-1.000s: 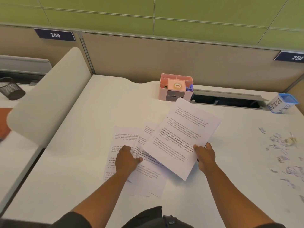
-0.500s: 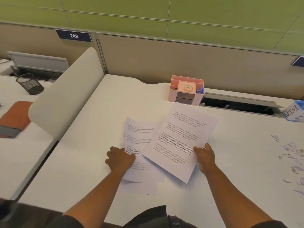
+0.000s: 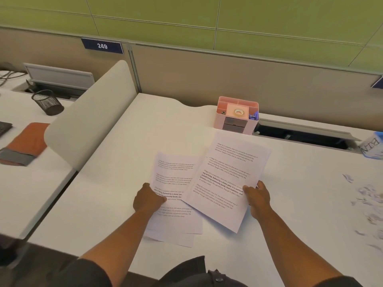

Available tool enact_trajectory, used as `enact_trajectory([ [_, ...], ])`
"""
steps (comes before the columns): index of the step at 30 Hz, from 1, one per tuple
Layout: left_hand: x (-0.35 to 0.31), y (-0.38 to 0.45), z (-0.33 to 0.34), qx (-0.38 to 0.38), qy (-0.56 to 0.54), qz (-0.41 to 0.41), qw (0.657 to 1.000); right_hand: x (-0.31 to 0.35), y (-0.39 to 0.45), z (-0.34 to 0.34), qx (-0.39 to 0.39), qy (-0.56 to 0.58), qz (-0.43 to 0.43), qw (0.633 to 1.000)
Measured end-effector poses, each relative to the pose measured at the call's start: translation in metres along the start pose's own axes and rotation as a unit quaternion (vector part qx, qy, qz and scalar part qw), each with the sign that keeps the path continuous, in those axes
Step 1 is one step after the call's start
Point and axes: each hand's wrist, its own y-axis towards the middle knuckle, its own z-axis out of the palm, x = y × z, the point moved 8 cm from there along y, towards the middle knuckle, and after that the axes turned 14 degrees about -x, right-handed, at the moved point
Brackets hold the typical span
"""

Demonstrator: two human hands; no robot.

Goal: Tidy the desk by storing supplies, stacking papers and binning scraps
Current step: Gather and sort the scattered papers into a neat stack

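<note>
The pink plastic desk organiser (image 3: 237,117) stands at the back of the white worktop (image 3: 116,183), with a roll of tape (image 3: 238,112) on top and something small and blue (image 3: 253,116) at its right side. Directly in front of the organiser, the right hand (image 3: 257,198) grasps a white printed paper sheet (image 3: 228,183) by its right edge — the thumb lies on top and the sheet is turned a little clockwise. In front of the organiser and to its left lie two or three more printed sheets (image 3: 176,204), roughly overlapped on the worktop; the held sheet covers their right edge. The left hand (image 3: 148,198) rests on these sheets with curled fingers, pressing them down; whether its grip pinches paper I cannot tell. Far to the right of the organiser, small torn paper scraps (image 3: 366,195) are scattered, and a blue cup labelled BIN (image 3: 373,148) stands at the frame edge. Left of the organiser, a pale rounded divider panel (image 3: 91,112) separates the next desk — there a black mesh pen holder (image 3: 48,102) stands.
</note>
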Motion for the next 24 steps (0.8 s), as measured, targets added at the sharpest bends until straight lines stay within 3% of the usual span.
enact_trajectory([
  [10, -0.098, -0.018, -0.043, -0.011, -0.176, 0.042, 0.983, -0.01, 0.013, -0.032, 0.013, 0.027, 0.052, 0.998],
  [15, -0.169, -0.055, -0.055, 0.125, -0.339, 0.046, 0.931, -0.01, 0.018, -0.042, 0.03, 0.022, 0.076, 0.996],
  [20, -0.221, -0.104, -0.051, 0.299, -0.378, 0.096, 0.871, -0.008, 0.022, -0.046, 0.061, 0.029, 0.098, 0.993],
  [24, -0.234, -0.118, -0.037, 0.326, -0.401, 0.104, 0.85, -0.001, 0.024, -0.051, 0.09, 0.042, 0.106, 0.989],
])
